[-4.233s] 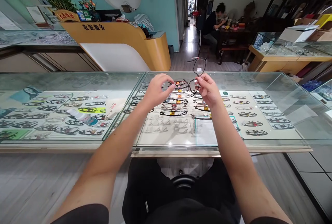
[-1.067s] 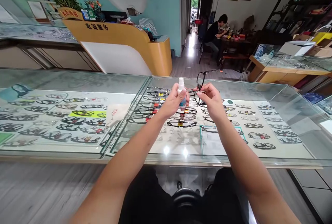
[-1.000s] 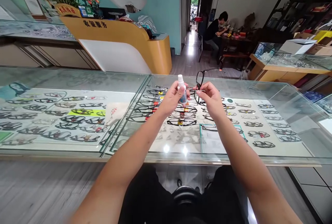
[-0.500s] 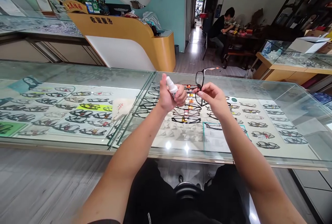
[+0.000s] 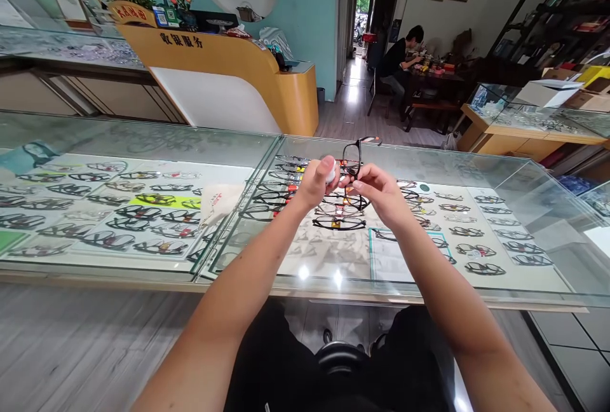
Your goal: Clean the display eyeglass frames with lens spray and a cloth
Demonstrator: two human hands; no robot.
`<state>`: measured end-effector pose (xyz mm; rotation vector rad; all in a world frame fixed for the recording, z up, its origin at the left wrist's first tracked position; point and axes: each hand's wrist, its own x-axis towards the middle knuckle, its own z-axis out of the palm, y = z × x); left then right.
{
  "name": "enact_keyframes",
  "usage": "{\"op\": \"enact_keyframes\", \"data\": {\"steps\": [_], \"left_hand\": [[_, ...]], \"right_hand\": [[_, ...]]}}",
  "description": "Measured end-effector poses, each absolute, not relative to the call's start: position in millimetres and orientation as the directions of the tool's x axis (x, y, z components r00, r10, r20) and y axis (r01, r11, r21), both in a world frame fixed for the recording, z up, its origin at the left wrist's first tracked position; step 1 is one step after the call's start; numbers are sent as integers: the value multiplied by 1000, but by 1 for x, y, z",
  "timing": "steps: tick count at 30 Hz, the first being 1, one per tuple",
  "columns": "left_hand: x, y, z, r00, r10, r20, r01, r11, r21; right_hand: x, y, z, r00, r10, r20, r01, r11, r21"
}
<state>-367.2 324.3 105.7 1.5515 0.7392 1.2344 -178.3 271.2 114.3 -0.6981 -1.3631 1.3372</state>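
Note:
My left hand (image 5: pixel 317 183) is closed round a small white spray bottle (image 5: pixel 330 173), whose tip points at the glasses. My right hand (image 5: pixel 376 189) pinches a pair of black-framed glasses (image 5: pixel 352 156) and holds it upright above the glass display counter (image 5: pixel 429 285). The two hands almost touch. Most of the bottle is hidden inside my fist.
Rows of spectacle frames (image 5: pixel 338 223) lie under the glass. A folded cloth (image 5: pixel 219 199) rests on the counter to the left. An orange reception desk (image 5: pixel 229 75) stands behind. A person (image 5: pixel 398 59) sits at a table far back. Another showcase (image 5: pixel 534 119) is at right.
My left hand picked up the spray bottle, raised it upright, then tipped it toward the glasses. My right hand brought the glasses left, closer to the bottle.

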Motion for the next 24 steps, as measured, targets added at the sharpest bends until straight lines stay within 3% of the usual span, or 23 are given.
{"op": "enact_keyframes", "data": {"steps": [9, 13, 24], "left_hand": [[-365, 321, 109, 380, 869, 318, -101, -303, 948], [-366, 322, 106, 339, 891, 302, -93, -287, 953], [-360, 314, 108, 470, 803, 366, 108, -465, 879]], "right_hand": [[-180, 271, 107, -311, 907, 285, -245, 214, -946], [-181, 270, 109, -319, 906, 278, -253, 201, -946], [-168, 282, 120, -170, 954, 247, -478, 140, -867]]}}
